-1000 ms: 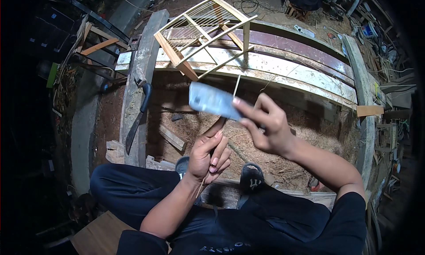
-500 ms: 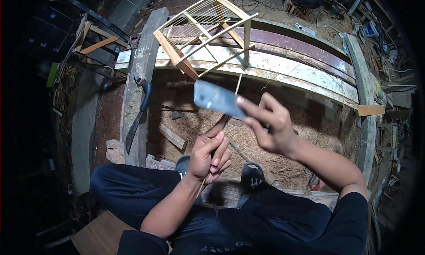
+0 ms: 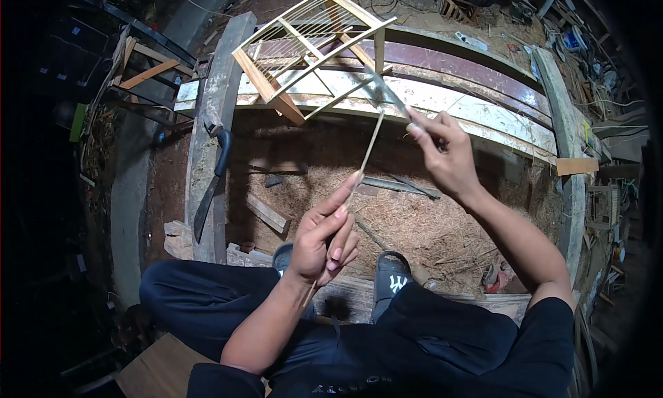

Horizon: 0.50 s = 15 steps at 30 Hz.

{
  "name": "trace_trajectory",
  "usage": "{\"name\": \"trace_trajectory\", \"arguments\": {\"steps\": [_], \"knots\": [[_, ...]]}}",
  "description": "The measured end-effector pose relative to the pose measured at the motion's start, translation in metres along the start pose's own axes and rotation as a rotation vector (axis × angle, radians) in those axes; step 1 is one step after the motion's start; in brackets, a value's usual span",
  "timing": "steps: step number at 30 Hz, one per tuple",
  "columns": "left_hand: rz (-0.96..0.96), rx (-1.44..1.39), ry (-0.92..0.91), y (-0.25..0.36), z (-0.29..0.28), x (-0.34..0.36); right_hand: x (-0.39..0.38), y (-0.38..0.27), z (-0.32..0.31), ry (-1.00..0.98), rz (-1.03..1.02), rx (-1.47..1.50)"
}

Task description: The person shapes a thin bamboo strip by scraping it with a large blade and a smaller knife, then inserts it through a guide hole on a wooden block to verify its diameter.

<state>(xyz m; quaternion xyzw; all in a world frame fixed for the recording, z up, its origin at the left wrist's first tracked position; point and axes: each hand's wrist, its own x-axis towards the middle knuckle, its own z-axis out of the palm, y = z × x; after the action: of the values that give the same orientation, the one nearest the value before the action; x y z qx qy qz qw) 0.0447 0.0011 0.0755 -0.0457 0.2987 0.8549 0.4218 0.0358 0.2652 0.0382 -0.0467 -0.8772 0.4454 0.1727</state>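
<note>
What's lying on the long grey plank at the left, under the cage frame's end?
On the grey plank lies a dark-handled knife, blade pointing toward the person. The wooden cage frame overlaps the plank's far end, hiding what sits beneath it there.

a dirt floor (image 3: 442, 225) strewn with pale wood shavings carries a short wooden offcut (image 3: 266, 213) and thin dark slats (image 3: 400, 186) near its middle.

we've got a pale tan stick (image 3: 371, 144) in our left hand (image 3: 323, 238), grey blade (image 3: 384, 92) in the right hand (image 3: 442, 149), black-handled knife (image 3: 212, 184) off to the left.
</note>
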Motion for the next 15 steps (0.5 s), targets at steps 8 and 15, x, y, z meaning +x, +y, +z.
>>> {"name": "trace_trajectory", "arguments": {"steps": [8,15], "knots": [[0.034,0.138,0.043,-0.001,-0.001,0.004,0.005,-0.020,-0.009,-0.144,0.145,0.542],[0.044,0.166,0.069,-0.003,-0.004,0.001,0.006,-0.045,0.003,-0.038,0.024,0.457]]}}
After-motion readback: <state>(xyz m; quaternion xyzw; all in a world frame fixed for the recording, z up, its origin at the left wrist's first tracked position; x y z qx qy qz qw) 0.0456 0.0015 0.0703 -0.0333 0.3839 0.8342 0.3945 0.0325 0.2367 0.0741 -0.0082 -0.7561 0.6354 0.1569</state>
